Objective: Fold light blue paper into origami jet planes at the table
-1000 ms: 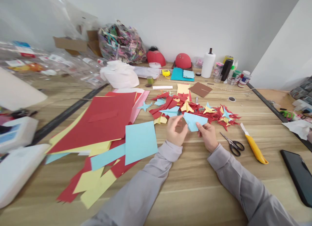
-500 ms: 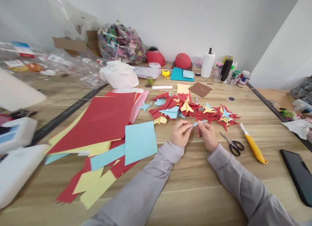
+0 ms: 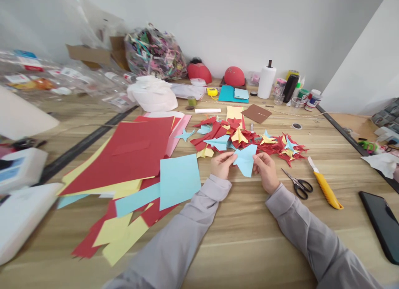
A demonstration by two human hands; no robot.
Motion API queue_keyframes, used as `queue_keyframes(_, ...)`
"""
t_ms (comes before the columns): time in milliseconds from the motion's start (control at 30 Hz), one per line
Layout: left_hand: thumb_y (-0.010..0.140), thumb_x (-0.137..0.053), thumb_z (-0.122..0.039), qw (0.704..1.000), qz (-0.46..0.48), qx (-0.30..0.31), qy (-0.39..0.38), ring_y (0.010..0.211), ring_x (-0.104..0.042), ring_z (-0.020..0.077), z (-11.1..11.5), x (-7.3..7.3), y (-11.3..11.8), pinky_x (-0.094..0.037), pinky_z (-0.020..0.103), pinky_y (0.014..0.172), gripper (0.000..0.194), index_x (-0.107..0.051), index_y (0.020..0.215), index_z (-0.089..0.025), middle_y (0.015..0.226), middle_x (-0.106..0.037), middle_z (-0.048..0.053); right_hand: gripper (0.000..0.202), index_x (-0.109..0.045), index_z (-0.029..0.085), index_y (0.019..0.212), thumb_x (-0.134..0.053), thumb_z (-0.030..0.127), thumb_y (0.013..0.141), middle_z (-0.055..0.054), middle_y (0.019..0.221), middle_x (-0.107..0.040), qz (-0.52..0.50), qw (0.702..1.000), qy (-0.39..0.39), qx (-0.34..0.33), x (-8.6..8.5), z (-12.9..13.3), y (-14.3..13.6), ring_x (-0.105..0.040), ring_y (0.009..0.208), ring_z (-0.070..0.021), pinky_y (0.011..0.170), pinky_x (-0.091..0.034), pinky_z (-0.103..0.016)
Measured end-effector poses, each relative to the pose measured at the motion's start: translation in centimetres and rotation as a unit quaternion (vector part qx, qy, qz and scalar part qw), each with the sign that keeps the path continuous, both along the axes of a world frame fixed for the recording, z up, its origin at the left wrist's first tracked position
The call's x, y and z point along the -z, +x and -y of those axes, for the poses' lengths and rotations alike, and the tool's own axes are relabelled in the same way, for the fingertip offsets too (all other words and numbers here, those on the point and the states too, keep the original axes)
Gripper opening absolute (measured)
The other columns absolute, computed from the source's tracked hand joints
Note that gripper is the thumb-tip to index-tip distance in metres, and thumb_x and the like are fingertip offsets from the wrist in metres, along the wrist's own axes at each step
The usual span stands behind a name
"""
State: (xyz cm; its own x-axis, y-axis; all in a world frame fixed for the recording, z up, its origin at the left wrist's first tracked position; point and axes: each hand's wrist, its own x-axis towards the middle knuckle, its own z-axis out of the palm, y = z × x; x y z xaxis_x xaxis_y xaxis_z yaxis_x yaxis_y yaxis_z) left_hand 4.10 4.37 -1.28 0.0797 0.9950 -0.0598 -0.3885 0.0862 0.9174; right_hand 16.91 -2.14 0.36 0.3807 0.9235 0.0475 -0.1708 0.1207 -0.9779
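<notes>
A light blue piece of paper [image 3: 246, 159], cut or folded into a pointed shape, is spread between my hands above the wooden table. My left hand [image 3: 223, 164] pinches its left edge. At the right edge, my right hand [image 3: 265, 168] grips it between thumb and fingers. Just beyond lies a heap of red, yellow and blue folded pieces [image 3: 218, 133], with pointed star shapes [image 3: 289, 147] at its right end. A light blue square sheet [image 3: 180, 181] lies left of my left hand, on red and yellow strips.
Black scissors [image 3: 299, 185], a yellow-handled knife [image 3: 328, 189] and a phone [image 3: 382, 222] lie to the right. Large red sheets [image 3: 124, 156] cover the left. Behind stand a white bottle [image 3: 267, 81], red domes [image 3: 234, 76] and a bag of scraps [image 3: 154, 52].
The blue paper was seen narrow and nearly edge-on between my fingers; now it is opened out with its face visible. My left hand has shifted slightly left.
</notes>
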Motion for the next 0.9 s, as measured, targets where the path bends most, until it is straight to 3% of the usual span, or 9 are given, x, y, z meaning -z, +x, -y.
queue_keyframes(167,0.049,-0.080,-0.034,0.999,-0.025,0.036,0.021,0.048,-0.056,0.0120,0.70,-0.78,0.07,-0.048,0.024,0.043,0.030,-0.072,0.071,-0.014,0.058,-0.065,0.001,0.036,-0.062,0.018,0.075,-0.073,0.049,0.060,0.001,0.062,-0.062,0.023,0.997,-0.022,-0.066,-0.07,0.12,-0.34,-0.048,0.048,-0.0100,0.042,-0.036,-0.022)
queue_keyframes(300,0.050,-0.081,-0.029,0.996,-0.007,0.065,0.063,0.065,-0.064,0.0162,0.80,-0.76,0.12,-0.053,0.028,0.058,0.045,-0.069,0.090,-0.014,0.073,-0.070,0.005,0.036,-0.063,0.017,0.074,-0.072,0.049,0.061,0.002,0.056,-0.060,0.023,0.999,-0.022,-0.012,0.02,-0.07,-0.24,-0.044,0.043,-0.0086,0.041,-0.036,-0.023)
queue_keyframes(400,0.047,-0.083,-0.027,0.994,-0.002,0.083,0.069,0.072,-0.065,0.0179,0.70,-0.60,0.12,-0.053,0.030,0.065,0.048,-0.068,0.091,-0.013,0.076,-0.070,0.006,0.032,-0.062,0.017,0.069,-0.072,0.047,0.062,0.003,0.052,-0.057,0.023,1.000,-0.018,0.008,0.23,-0.19,-0.03,-0.043,0.042,-0.0081,0.042,-0.035,-0.023)
queue_keyframes(633,0.042,-0.082,-0.025,0.999,0.031,0.019,0.018,0.057,-0.059,0.0112,0.17,-0.54,0.19,-0.048,0.024,0.058,0.033,-0.069,0.070,-0.015,0.060,-0.066,0.000,0.033,-0.054,0.016,0.050,-0.072,0.041,0.063,0.003,0.044,-0.050,0.064,0.997,-0.031,-0.043,0.41,0.19,0.16,-0.042,0.044,-0.0085,0.045,-0.033,-0.023)
queue_keyframes(767,0.039,-0.081,-0.021,0.999,0.029,-0.022,0.022,0.059,-0.059,0.0117,0.11,-0.87,0.16,-0.048,0.025,0.061,0.025,-0.070,0.061,-0.016,0.060,-0.067,0.000,0.025,-0.063,0.018,0.066,-0.070,0.042,0.066,0.004,0.054,-0.055,0.028,0.999,-0.015,-0.036,0.05,0.15,0.22,-0.046,0.049,-0.0097,0.047,-0.035,-0.023)
queue_keyframes(900,0.043,-0.080,-0.022,0.999,-0.024,0.000,0.049,0.062,-0.060,0.0141,0.27,-0.86,0.03,-0.049,0.027,0.063,0.023,-0.072,0.063,-0.017,0.062,-0.068,0.002,0.026,-0.067,0.020,0.075,-0.076,0.038,0.059,0.002,0.070,-0.065,-0.018,1.000,0.004,-0.006,-0.02,-0.04,0.13,-0.055,0.065,-0.0128,0.062,-0.044,-0.025)
